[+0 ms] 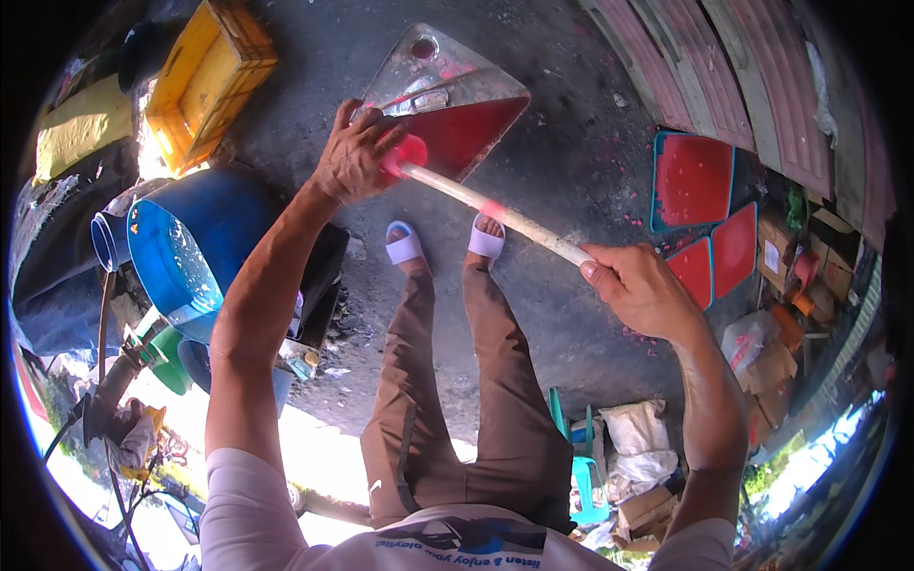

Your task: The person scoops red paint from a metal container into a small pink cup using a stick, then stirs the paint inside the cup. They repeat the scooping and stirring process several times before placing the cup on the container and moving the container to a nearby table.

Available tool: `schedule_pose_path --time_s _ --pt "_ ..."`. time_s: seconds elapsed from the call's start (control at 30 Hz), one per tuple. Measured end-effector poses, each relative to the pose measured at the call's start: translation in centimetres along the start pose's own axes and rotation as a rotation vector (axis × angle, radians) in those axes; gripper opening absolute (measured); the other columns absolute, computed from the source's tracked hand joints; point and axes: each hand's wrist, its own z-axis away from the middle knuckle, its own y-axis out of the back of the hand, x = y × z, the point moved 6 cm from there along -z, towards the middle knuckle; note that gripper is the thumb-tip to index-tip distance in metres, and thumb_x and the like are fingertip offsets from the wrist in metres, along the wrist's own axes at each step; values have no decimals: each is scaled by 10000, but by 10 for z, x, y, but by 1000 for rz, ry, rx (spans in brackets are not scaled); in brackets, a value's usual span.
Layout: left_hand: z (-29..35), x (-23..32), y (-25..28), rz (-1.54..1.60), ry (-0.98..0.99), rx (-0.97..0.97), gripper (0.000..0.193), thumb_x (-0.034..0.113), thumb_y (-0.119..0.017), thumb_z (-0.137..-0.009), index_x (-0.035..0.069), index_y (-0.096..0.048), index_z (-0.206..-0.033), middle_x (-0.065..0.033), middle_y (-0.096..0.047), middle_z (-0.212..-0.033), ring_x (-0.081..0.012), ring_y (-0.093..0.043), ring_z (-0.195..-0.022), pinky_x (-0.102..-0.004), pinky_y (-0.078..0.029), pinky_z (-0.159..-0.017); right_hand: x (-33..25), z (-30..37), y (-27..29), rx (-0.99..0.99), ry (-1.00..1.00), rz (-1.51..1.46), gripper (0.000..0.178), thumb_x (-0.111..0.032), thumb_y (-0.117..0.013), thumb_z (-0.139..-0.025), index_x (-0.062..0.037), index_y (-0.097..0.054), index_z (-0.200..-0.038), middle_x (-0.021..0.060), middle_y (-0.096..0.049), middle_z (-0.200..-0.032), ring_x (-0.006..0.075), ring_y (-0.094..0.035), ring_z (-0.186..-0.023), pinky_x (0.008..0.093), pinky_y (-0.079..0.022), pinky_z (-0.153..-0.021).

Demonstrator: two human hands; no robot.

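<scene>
My right hand [633, 290] is wrapped round the lower right end of a pale wooden stick [505, 217]. The stick slopes up to the left and has a pink smear along it. At its upper end sits a rounded bright pink piece [409, 150]. My left hand [354, 157] is closed right beside that piece, and its curled fingers hide what they grip. Just beyond stands a square metal tin [465, 88] with a round hole and a carrying handle on its grey top. Its nearer part is deep red; I cannot tell whether this is liquid or a coated surface.
A blue barrel [221, 224] and yellow crate [202, 81] stand to the left. Red-filled trays with teal rims [693, 181] lie on the dark floor [581, 143] at right, near wooden panels [728, 81]. A white sack [638, 433] and turquoise plastic chair [588, 490] are lower right.
</scene>
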Motion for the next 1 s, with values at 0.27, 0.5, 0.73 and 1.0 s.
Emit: schedule_pose_path --time_s 0.27,0.5,0.73,1.0 --pt "5 -7 -33 -22 72 -179 669 335 -895 -696 95 -686 -1285 -82 -745 -1114 -270 -656 -1167 -568 -316 -1242 -12 -1 -28 73 -68 108 256 -179 -597 -1076 5 -699 -1222 284 -661 -772 527 -646 -759 555 -498 -678" --pt "5 -5 -49 -92 109 -223 644 298 -894 -705 107 -688 -1285 -70 -745 -1158 -249 -652 -1174 -553 -320 -1238 -14 17 -31 115 -153 243 327 -231 -609 -1060 42 -702 -1213 287 -716 -765 490 -741 -771 576 -586 -703" --pt "4 -9 -54 -140 159 -240 619 235 -897 -675 140 -691 -1251 -77 -734 -1099 -272 -627 -1179 -576 -333 -1191 1 37 -22 161 -189 207 340 -191 -633 -1054 70 -710 -1259 299 -687 -768 491 -704 -743 556 -542 -703" --pt "-1 -9 -50 -276 183 -289 553 266 -890 -667 116 -701 -1165 -61 -743 -1075 -258 -632 -1195 -557 -370 -1121 11 57 -12 310 -148 391 402 -168 -684 -997 41 -697 -1340 252 -742 -947 415 -737 -800 498 -578 -711"
